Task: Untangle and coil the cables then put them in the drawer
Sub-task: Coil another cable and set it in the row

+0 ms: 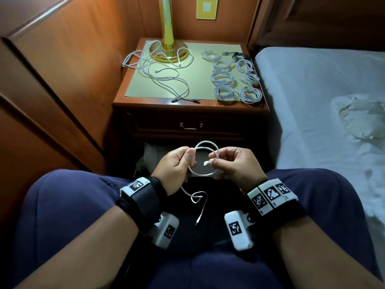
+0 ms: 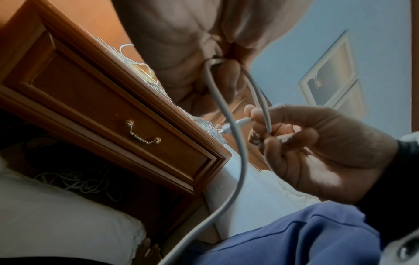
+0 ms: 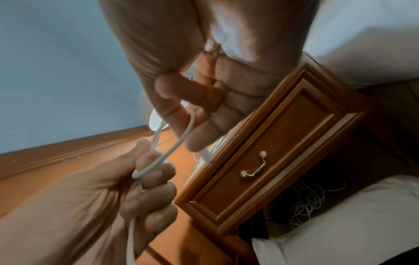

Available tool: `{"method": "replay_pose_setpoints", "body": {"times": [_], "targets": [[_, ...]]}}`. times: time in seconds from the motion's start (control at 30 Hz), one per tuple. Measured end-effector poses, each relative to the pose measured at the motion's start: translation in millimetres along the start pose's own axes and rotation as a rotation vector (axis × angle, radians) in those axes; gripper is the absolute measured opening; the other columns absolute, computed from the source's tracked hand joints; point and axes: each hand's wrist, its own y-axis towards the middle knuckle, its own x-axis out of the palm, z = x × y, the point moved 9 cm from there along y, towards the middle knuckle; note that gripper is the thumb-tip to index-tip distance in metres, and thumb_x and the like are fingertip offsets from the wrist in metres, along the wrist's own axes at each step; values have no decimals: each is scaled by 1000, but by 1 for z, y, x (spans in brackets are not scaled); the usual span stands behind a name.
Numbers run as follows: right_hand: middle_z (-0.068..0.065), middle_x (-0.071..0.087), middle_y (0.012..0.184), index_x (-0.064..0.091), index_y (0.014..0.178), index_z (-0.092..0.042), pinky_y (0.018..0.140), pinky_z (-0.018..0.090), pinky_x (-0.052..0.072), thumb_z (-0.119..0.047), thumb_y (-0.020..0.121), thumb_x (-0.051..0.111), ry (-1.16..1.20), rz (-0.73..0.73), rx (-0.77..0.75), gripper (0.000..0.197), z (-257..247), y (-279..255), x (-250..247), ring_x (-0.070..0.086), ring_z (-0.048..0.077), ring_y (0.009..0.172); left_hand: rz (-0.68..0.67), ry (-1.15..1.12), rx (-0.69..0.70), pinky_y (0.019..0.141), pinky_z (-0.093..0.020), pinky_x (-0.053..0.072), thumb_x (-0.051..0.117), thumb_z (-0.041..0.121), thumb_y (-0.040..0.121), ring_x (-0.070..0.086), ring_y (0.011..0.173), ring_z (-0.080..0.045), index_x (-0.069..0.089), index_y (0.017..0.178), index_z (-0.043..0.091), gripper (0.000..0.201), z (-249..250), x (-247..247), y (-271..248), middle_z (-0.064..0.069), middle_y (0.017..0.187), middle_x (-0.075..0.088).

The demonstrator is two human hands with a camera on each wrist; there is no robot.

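A white cable (image 1: 205,145) is bent into a small loop above my lap. My left hand (image 1: 185,158) pinches the loop's left side and my right hand (image 1: 218,160) pinches its right side, next to a white plug end. The cable's tail (image 1: 200,207) hangs down between my knees. In the left wrist view the cable (image 2: 237,143) runs from my left hand (image 2: 199,59) to my right hand (image 2: 294,136). The nightstand drawer (image 1: 190,127) is closed. Loose tangled cables (image 1: 160,71) lie on the nightstand's left, several coiled cables (image 1: 233,82) on its right.
A brass lamp (image 1: 168,32) stands at the back of the nightstand (image 1: 187,102). A bed (image 1: 312,90) lies to the right and a wooden wall panel (image 1: 62,80) to the left. More cables (image 3: 310,200) and white cloth (image 2: 56,215) sit in the open shelf under the drawer.
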Motion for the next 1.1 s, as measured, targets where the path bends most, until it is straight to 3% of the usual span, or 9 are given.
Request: {"method": "replay_pose_setpoints", "body": {"times": [0.13,0.27,0.3,0.37,0.47,0.63,0.8,0.93,1.1], "targets": [[10,69,76,73,80,-5,58,29,58,3,83,70,-60,36,9,9,4,5,-2,65,13,68,8,-77,-11,47,-28,40,44,36,105,46,45,-14,53,68,21,40,-4,0,4,1,73,64],[5,66,66,71,82,-5,66,33,57,5,86,65,1,-30,6,12,5,8,4,61,15,61,79,-178,-16,44,-25,35,45,35,105,37,40,-15,56,67,23,41,-7,-10,8,-35,76,54],[6,66,65,71,85,-5,65,32,55,4,88,64,18,-48,5,12,5,9,6,60,15,60,91,-191,-14,44,-26,35,44,32,105,38,39,-13,57,68,21,41,-6,-12,8,-35,75,55],[8,66,73,70,92,-6,58,28,50,-4,93,61,89,-90,40,9,6,8,10,60,14,60,102,-210,-15,44,-26,37,44,27,106,39,38,-10,57,72,15,38,-5,-13,9,-20,70,61],[8,69,91,68,104,-6,51,26,42,-17,102,50,198,-160,92,21,7,5,18,59,13,59,95,-193,-26,44,-27,37,44,24,106,40,40,-10,55,78,6,35,-4,-12,8,-2,66,62],[3,66,75,66,101,-5,48,23,40,-15,104,46,194,-212,51,23,2,3,23,54,10,54,110,-226,-33,46,-29,37,47,25,104,40,41,-11,58,83,0,34,-3,-12,8,0,63,55],[-1,54,66,64,95,-5,43,17,35,-14,104,45,440,-24,31,23,-8,11,-1,40,3,42,145,-362,-97,37,-21,35,59,16,98,33,38,-8,70,106,3,19,-11,-13,8,2,65,55],[-4,48,68,61,96,-8,45,15,35,-19,105,42,682,168,-27,23,-19,19,-51,38,1,44,188,-331,-140,38,-16,25,68,20,92,30,40,-9,77,95,13,12,-24,-34,14,1,62,50],[-6,56,71,66,99,-11,52,17,46,-23,103,50,682,180,7,21,-16,18,-62,49,2,51,376,-32,-121,46,-22,41,73,25,90,47,41,-14,77,83,18,10,-35,-72,19,4,56,58]]}}
